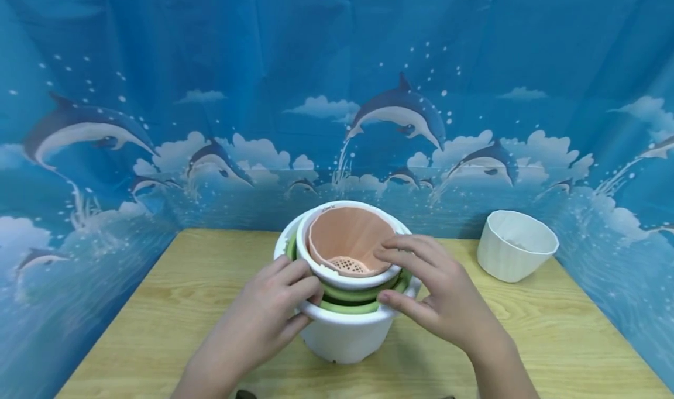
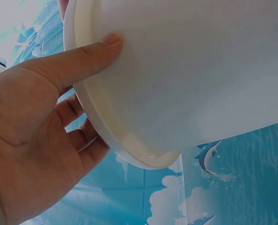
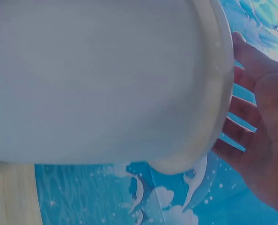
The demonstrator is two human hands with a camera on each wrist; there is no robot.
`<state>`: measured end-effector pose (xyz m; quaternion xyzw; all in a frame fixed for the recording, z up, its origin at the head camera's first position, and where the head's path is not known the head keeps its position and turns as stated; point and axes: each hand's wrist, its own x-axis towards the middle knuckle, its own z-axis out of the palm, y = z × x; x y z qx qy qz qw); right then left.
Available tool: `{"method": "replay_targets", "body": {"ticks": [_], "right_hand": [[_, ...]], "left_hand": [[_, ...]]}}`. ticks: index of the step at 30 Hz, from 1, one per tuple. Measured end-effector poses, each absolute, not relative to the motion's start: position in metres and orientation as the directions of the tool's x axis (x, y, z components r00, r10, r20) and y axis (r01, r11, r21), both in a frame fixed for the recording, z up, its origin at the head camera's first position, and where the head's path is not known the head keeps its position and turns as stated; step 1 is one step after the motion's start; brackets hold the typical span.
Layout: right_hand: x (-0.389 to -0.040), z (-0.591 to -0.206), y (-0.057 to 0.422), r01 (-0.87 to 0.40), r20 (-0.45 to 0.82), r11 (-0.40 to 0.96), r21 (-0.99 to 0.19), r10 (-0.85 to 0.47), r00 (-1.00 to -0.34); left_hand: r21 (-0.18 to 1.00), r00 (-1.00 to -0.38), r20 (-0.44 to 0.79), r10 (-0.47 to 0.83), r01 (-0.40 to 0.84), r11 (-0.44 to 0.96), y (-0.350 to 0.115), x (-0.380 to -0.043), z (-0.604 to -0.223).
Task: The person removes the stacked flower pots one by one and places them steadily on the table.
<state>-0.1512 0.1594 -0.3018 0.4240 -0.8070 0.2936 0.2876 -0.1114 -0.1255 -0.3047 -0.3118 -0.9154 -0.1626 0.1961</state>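
Several flowerpots sit nested in the middle of the table. The large white flowerpot is outermost, with green flowerpots inside it. Within those stands a smaller white flowerpot, and innermost is a terracotta-coloured flowerpot with a mesh bottom. My left hand grips the large pot's rim at the front left, thumb against the outer wall and fingers over the rim. At the right side, my right hand has loosely extended fingers near the terracotta pot's edge, its thumb by the large pot's rim.
A separate white faceted flowerpot stands at the back right of the wooden table. Blue dolphin-print curtain closes off the back and both sides.
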Motion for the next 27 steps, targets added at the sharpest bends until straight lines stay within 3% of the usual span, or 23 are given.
{"method": "replay_targets", "body": {"ticks": [8, 19, 27], "right_hand": [[-0.147, -0.304, 0.148, -0.867, 0.702, 0.464, -0.180, -0.557, -0.444], [-0.141, -0.307, 0.141, -0.800, 0.636, 0.574, -0.174, -0.555, -0.536], [-0.142, -0.309, 0.137, -0.818, 0.661, 0.557, -0.147, -0.560, -0.500]], "left_hand": [[0.172, -0.725, 0.465, 0.508, 0.637, 0.752, -0.125, -0.111, -0.305], [0.166, -0.718, 0.473, 0.510, 0.641, 0.749, -0.125, -0.112, -0.305], [0.165, -0.715, 0.475, 0.512, 0.644, 0.747, -0.125, -0.112, -0.305]]}}
